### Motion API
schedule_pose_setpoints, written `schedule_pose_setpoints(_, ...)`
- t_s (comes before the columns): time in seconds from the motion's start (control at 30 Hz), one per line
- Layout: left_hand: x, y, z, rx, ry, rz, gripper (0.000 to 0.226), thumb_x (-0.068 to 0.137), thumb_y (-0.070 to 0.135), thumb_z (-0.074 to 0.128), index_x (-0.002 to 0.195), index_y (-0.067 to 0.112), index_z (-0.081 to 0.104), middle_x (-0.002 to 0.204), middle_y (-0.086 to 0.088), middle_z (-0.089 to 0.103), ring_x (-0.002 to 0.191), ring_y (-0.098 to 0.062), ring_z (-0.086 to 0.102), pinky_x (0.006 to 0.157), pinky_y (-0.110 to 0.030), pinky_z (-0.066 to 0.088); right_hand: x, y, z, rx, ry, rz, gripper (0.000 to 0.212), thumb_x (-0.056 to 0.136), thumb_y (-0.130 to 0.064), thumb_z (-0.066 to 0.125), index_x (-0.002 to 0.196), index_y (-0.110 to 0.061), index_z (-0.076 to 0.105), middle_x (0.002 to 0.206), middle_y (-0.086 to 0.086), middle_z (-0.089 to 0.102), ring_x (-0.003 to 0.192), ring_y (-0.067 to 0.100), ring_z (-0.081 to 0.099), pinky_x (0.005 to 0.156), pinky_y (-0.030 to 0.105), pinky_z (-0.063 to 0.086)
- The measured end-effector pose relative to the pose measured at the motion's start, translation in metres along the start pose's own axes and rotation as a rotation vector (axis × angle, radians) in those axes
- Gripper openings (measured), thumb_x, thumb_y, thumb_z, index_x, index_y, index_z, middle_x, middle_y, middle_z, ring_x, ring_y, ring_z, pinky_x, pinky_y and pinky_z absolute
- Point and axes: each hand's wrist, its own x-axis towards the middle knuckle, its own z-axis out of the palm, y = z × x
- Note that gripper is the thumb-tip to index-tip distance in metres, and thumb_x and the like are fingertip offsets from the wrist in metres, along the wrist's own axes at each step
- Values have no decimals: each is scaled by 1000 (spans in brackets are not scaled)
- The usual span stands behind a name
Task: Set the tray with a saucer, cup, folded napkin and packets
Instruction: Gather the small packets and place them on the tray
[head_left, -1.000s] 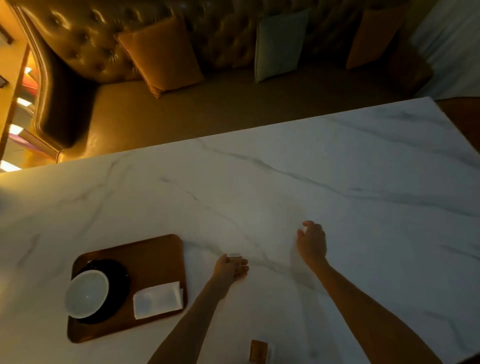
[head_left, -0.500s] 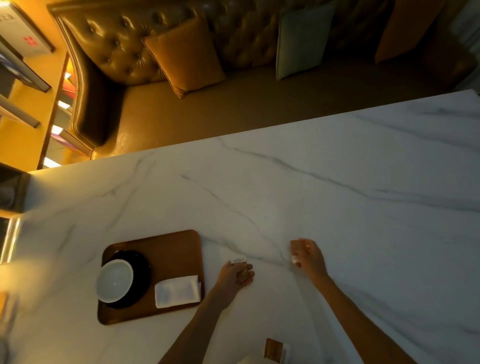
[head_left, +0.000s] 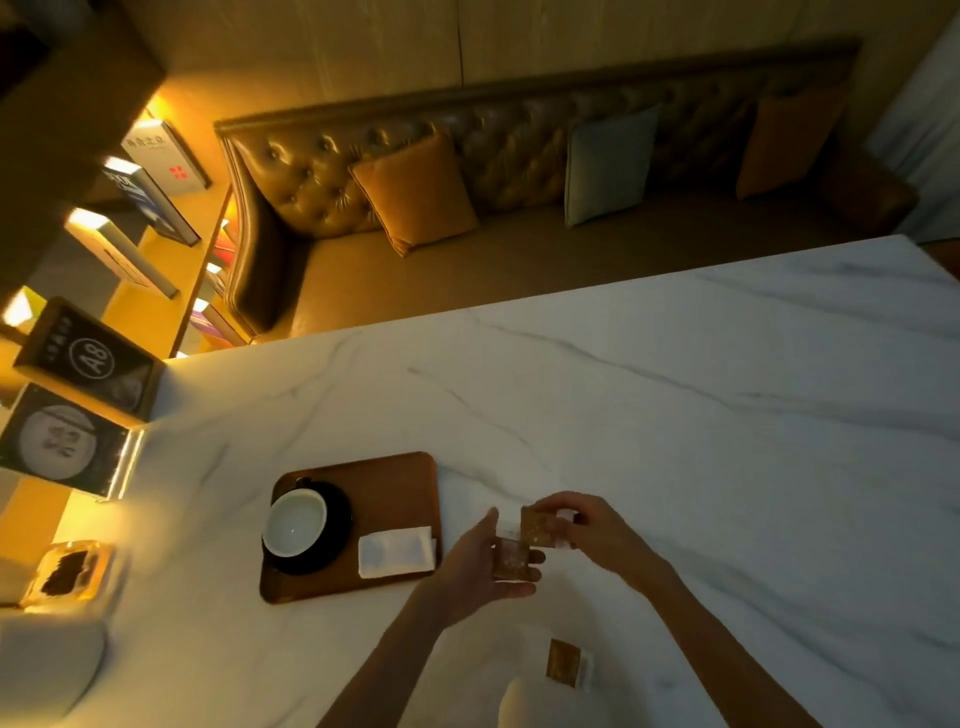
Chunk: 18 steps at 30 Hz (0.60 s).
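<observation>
tray: a brown wooden rectangular tray with rounded corners (head_left: 395, 483) lies on the white marble-veined table (head_left: 675, 415), left of both hands.
saucer and cup: a black round saucer (head_left: 340, 525) sits on the tray's left half, with a white round cup (head_left: 294, 524) on it.
napkin: a white folded paper napkin (head_left: 396, 551) lies on the tray's near right corner.
left hand: the left hand (head_left: 480, 564), just right of the tray, is closed by thumb and fingers on a small brown square packet (head_left: 511, 558).
right hand: the right hand (head_left: 587, 527) pinches a second brown square packet (head_left: 536, 526) at its fingertips, touching or just above the first.
spare packet: a third brown packet (head_left: 563, 661) lies on the table near the bottom edge.
</observation>
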Motion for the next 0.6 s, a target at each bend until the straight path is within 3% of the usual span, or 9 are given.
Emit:
schedule_pose_setpoints(0.1,-23,-4,-1,109,-105,-1,70,99,59,33,124,0,61,110,-20,66,92,-29,66,86,-40,55,-12,-23,-1,-247,-160,-83,33,91,-5,52,107,-25,72,95,-11,69,84,-4,65,72,12,52)
schedule_pose_setpoints(0.23,-47,-10,7,289,-163,68,55,96,47,54,128,2,60,116,-20,67,101,-29,67,87,-38,55,-20,-33,9,-394,-214,-69,30,83,-18,67,105,-38,62,91,-4,65,76,10,61,73,36,57)
schedule_pose_setpoints(0.37,-60,-20,10,322,-157,162,30,102,18,49,126,3,59,116,-20,66,101,-29,67,87,-38,57,-28,-30,26,-258,-127,-130,23,83,-22,68,101,-36,63,91,-7,65,74,5,63,70,32,58)
schedule_pose_setpoints(0.47,-64,-23,8,324,-131,216,32,98,0,48,129,-3,54,113,-20,66,99,-29,67,85,-37,58,-33,-23,34,-132,-64,-126,16,85,-13,64,95,-23,71,83,-5,71,74,7,66,67,31,56)
schedule_pose_setpoints(0.6,-68,-25,9,335,-161,219,35,91,-4,49,125,-4,58,109,-17,68,97,-28,67,82,-36,58,-40,-15,44,-67,-11,-114,12,84,-10,66,90,-18,73,81,-2,72,73,9,67,62,24,55)
